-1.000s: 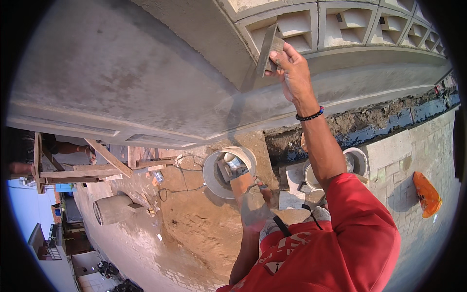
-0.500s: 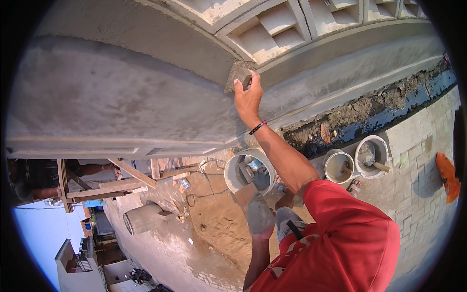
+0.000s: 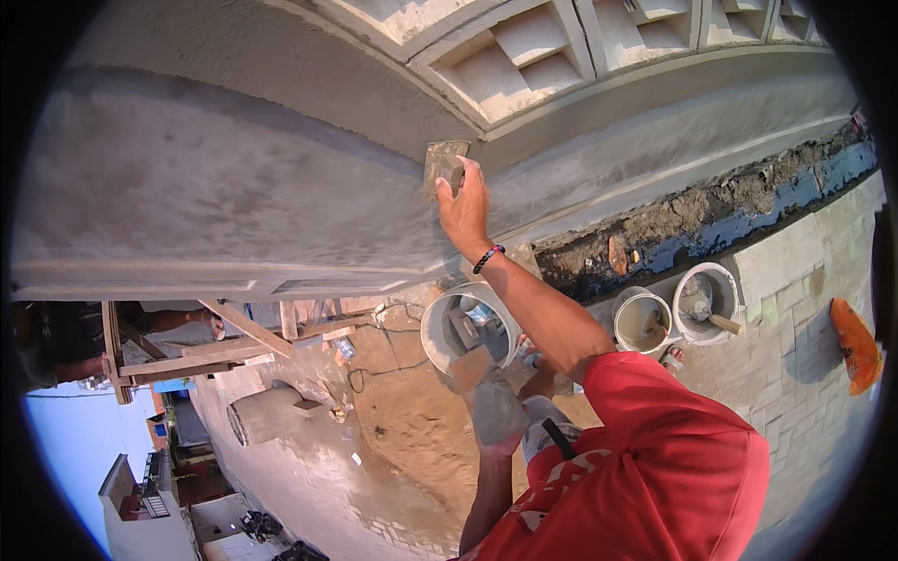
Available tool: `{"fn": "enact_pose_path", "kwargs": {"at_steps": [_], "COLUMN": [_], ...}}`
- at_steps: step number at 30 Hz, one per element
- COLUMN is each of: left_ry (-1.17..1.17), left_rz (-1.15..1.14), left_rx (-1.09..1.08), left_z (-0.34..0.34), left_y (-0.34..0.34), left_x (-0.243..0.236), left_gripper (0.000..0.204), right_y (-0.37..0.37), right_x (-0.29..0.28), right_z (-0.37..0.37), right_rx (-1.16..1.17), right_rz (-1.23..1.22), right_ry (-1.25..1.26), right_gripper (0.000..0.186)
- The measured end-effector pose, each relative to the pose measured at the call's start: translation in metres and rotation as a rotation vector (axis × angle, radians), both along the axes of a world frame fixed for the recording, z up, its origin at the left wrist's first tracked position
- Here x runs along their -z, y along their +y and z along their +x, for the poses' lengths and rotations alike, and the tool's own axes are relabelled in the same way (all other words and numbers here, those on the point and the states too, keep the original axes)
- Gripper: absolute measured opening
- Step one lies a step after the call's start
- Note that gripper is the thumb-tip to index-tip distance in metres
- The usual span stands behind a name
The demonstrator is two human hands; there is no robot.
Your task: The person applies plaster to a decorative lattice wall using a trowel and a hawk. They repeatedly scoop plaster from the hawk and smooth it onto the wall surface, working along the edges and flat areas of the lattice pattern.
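My right hand (image 3: 465, 208) grips a small, flat hand float (image 3: 440, 166). The float's face lies against the grey plastered wall (image 3: 234, 187), at the corner just below the openwork blocks. Lower down, close to my body, the left hand (image 3: 502, 446) is closed on a flat grey and reddish-brown tool (image 3: 499, 409). Its exact kind and its handle are hard to make out. Behind that tool stands a large pale bucket (image 3: 438, 329) with a block-like piece and a bottle inside.
Two more buckets, one with murky liquid (image 3: 621, 323) and one with a wooden-handled tool (image 3: 737, 290), stand by a muddy ditch (image 3: 673, 234). Sand (image 3: 402, 411) covers the ground. At left, another person's leg (image 3: 182, 323) shows by a wooden scaffold (image 3: 201, 360). An orange bag (image 3: 856, 346) lies at right.
My right hand and the float have slid a little down and left along the wall corner, away from the openwork blocks. The left hand keeps its tool, and the whole view has shifted slightly.
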State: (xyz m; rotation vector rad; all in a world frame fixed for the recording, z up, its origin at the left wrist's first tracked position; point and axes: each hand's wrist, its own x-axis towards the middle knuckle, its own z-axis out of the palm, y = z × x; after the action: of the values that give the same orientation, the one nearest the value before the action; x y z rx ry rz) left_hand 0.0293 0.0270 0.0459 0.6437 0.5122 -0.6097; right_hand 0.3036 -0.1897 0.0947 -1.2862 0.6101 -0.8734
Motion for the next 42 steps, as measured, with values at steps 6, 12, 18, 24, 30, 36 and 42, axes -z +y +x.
{"fn": "enact_pose_path", "kwargs": {"at_steps": [6, 12, 18, 24, 30, 36, 42], "left_ry": [-0.223, -0.641, 0.019, 0.073, 0.135, 0.133, 0.054], "left_rz": [0.116, 0.565, -0.280, -0.285, -0.291, -0.288, -0.340], "left_rx": [0.096, 0.385, -0.014, -0.127, -0.202, -0.184, -0.049], "left_z": [0.006, 0.024, 0.011, 0.004, 0.001, 0.002, 0.011], "left_y": [-0.030, -0.053, -0.023, -0.012, -0.008, -0.014, -0.010], "left_x": [-0.025, -0.045, 0.015, 0.020, 0.032, 0.012, 0.019], "left_gripper": [0.032, 0.039, 0.046, 0.053, 0.049, 0.046, 0.053], "right_y": [-0.026, -0.116, -0.130, -0.120, -0.120, -0.137, -0.066], "right_x": [0.037, 0.008, 0.002, -0.014, -0.071, -0.113, 0.003], "right_z": [-0.056, -0.074, -0.048, -0.040, -0.041, -0.047, -0.059], "right_rx": [-0.228, -0.375, -0.422, -0.381, -0.375, -0.322, -0.326], "right_rz": [0.205, 0.358, 0.272, 0.264, 0.148, 0.076, 0.392], "right_ry": [-0.114, -0.061, 0.022, 0.078, -0.016, -0.313, -0.152], "right_gripper": [0.053, 0.043, 0.037, 0.037, 0.042, 0.051, 0.046]}}
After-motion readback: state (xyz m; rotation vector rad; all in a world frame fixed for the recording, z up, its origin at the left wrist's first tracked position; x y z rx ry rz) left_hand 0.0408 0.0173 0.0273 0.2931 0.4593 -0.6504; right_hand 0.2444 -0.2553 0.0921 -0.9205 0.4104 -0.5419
